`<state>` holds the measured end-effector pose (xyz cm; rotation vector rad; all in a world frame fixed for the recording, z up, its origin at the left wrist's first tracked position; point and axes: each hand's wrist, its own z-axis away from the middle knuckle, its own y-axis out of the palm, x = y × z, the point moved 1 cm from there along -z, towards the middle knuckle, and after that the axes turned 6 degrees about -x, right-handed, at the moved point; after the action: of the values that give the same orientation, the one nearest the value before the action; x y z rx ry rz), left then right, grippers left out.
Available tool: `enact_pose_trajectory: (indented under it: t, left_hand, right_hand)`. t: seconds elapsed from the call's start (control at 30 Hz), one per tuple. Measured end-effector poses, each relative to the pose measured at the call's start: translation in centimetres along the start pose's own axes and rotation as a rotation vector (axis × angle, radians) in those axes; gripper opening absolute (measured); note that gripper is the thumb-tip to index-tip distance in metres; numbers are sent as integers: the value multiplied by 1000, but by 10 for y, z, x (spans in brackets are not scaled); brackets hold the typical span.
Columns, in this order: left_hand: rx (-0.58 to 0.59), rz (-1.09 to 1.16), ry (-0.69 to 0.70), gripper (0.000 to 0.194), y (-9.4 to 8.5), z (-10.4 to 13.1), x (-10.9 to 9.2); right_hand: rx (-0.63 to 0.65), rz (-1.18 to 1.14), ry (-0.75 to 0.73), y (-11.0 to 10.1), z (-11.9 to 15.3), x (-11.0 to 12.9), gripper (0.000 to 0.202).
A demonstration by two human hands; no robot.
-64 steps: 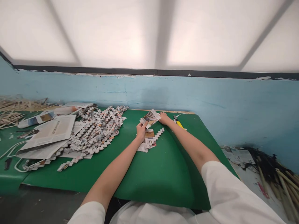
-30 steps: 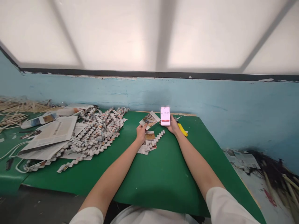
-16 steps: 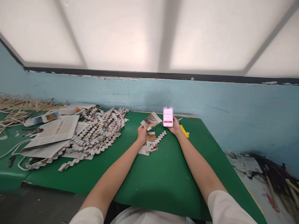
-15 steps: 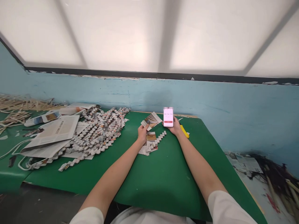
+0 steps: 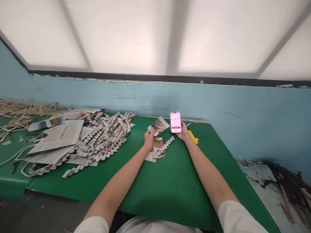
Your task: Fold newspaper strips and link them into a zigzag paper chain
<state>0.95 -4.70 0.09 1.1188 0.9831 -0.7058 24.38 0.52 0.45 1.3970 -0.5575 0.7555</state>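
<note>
My left hand (image 5: pixel 149 139) is closed on a printed piece of paper (image 5: pixel 159 125), pinched by its lower left corner. In my right hand (image 5: pixel 184 133) a phone (image 5: pixel 175 123) stands upright with a lit screen showing a running timer and a red button. Below my hands, a short zigzag chain of folded paper (image 5: pixel 168 142) rests partly on more printed paper pieces (image 5: pixel 158 142). Just beyond my right wrist lies a yellow-handled cutter (image 5: pixel 193 137), partly hidden by the hand.
A large heap of folded-paper chains (image 5: pixel 104 139) covers the left of the green table (image 5: pixel 167 184). Newspaper sheets (image 5: pixel 64 134), a white cord (image 5: pixel 17 155) and thin wooden sticks (image 5: pixel 21 110) lie further left. Dark debris (image 5: pixel 289 184) lies on the floor at right.
The timer on the phone has advanced. My hands keep the same holds, and the whole view has shifted very slightly.
</note>
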Motion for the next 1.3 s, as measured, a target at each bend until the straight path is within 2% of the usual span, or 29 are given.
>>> enact_pose_trajectory:
  t: [0.33,0.5,0.6,0.67,0.77,0.83,0.97,1.07,1.13,1.23,1.3]
  left_hand:
    - [-6,13,11,48,1,-1,1]
    - [-4,9,-6,45,1,0,0]
    - [-15,15,-7,44,1,-1,2]
    - [-18,18,7,45,0,-2,3]
    - [-20,25,20,47,0,-3,4]
    - [-24,34,13,48,1,-3,4]
    - [-29,35,0,47,1,-3,5]
    - [-35,30,3,45,2,-4,6]
    - [-34,24,5,43,2,-5,7]
    - [-37,6,13,41,3,-5,8]
    - [-29,-8,25,41,3,-6,9]
  right_hand:
    - [6,-22,-3,0,1,0,37]
    - [0,37,-43,-3,-4,-6,38]
    - [-64,231,-140,-5,-16,-7,44]
    - [-128,432,-290,-3,-27,-4,45]
    - [-110,546,-391,3,-44,2,43]
    - [-50,687,-418,8,-51,1,44]
    - [-65,876,-483,11,-55,-11,37]
    - [-112,959,-477,7,-52,-15,38]
    - [-195,880,-485,4,-48,-12,37]
    - [-303,581,-555,0,-36,-4,25]
    - [-276,336,-431,-4,-24,-3,18]
